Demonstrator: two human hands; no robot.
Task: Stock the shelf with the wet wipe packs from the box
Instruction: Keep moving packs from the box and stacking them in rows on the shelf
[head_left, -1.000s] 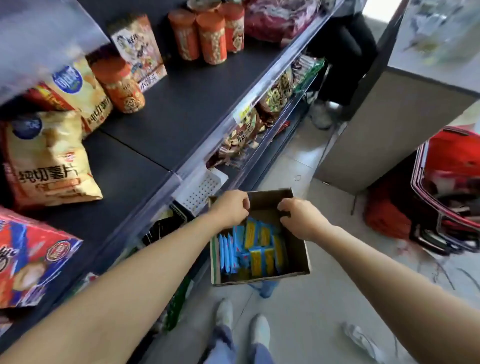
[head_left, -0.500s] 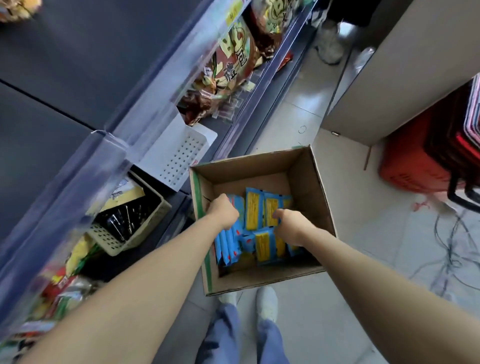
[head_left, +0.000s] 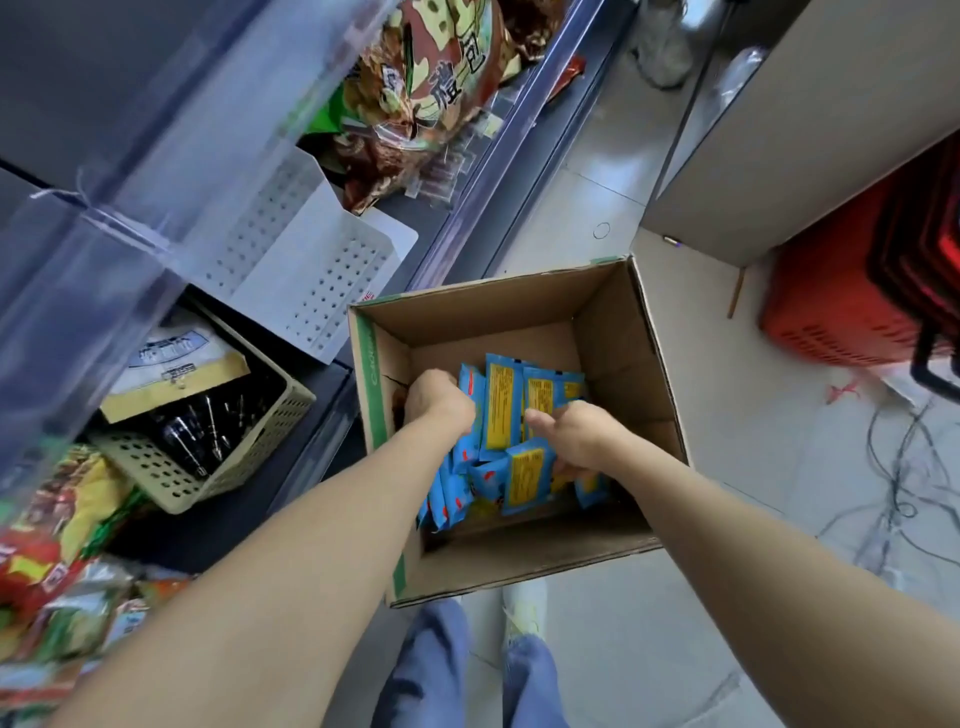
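An open cardboard box (head_left: 613, 343) stands on the floor beside the shelf unit. Inside lie several blue wet wipe packs (head_left: 501, 410) with yellow labels, some standing on edge. Both my hands are down in the box among the packs. My left hand (head_left: 436, 402) is curled over the packs at the left side of the pile. My right hand (head_left: 569, 434) has its fingers curled down round packs in the middle, its fingertips hidden. The dark shelf (head_left: 78, 78) rises at the left, with a clear plastic front rail (head_left: 171, 171).
A white perforated bin (head_left: 317, 270) and a beige basket (head_left: 244, 447) of goods sit on the lower shelf next to the box. Snack bags (head_left: 426, 88) fill the shelf farther back. A red basket stack (head_left: 878, 291) and loose cables (head_left: 904, 478) lie at the right. My feet (head_left: 524, 608) stand just behind the box.
My view has dropped from the upper shelf to the box. Both hands went from the box's rim down inside it and closed on the packs.
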